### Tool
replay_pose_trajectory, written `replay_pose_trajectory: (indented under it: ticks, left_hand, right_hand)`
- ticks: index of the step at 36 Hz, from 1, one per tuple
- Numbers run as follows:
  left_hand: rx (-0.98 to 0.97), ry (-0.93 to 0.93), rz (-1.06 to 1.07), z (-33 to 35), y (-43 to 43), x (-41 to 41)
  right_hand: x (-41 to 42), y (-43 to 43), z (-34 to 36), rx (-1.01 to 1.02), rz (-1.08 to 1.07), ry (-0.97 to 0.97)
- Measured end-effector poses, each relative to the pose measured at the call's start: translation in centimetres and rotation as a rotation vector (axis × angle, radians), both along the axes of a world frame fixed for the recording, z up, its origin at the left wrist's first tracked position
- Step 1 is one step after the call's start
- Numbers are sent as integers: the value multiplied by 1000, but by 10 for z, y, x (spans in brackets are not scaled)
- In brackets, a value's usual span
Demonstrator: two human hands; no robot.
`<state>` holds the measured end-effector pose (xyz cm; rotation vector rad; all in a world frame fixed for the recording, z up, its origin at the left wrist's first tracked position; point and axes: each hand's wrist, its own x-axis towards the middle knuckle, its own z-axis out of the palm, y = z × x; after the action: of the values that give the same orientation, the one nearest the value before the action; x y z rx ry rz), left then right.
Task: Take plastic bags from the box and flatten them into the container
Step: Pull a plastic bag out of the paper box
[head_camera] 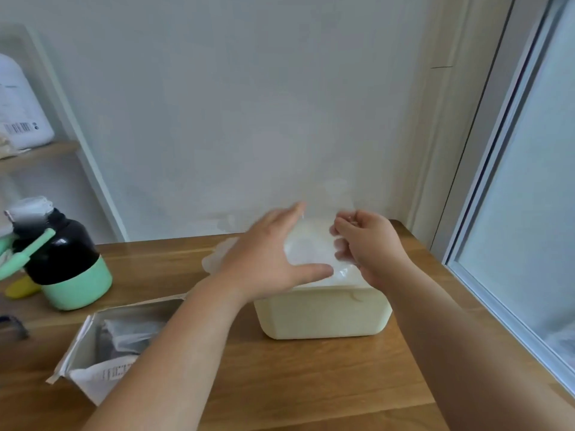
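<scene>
A cream plastic container [323, 315] stands on the wooden table near the wall. Clear plastic bags [308, 247] lie in its open top, spilling over the left rim. My left hand [267, 259] lies flat across the bags with fingers spread and straight, pressing down. My right hand [367, 244] is at the container's right side, its fingers curled and pinching the edge of a clear bag. An open cardboard box [102, 346] with more bags inside sits at the lower left, partly hidden by my left forearm.
A black and mint green bottle [62, 259] with a green utensil stands at the left. A shelf [37, 154] with a white package is at the upper left. The wall is close behind the container. A window frame [497, 213] borders the table on the right.
</scene>
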<state>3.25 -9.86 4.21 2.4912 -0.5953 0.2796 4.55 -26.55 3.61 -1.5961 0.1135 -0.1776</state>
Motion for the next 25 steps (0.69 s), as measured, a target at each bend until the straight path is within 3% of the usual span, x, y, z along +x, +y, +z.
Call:
replay_pose_trajectory:
  ticks: [3,12,15,17,21,25]
  left_hand:
    - [32,165,-27,-7,-11,14]
    - [-273,107,-25,-14,5,21]
    - [-393,22,-10,-8,17,15]
    - [-441,111,-71,-3,26,10]
    - [-314,363,-183,9,32,7]
    - [-178,204,12,6,14,26]
  right_hand:
    - [2,-6,-2,-27,27,5]
    - [17,-25,-9,-4,-61,49]
    - [24,-33,-12,-175,-107,83]
    - [28,-37,-15,-307,-110,121]
    - [31,-42,-19,-701,-59,206]
    - [24,-39,-15,-1029,-27,174]
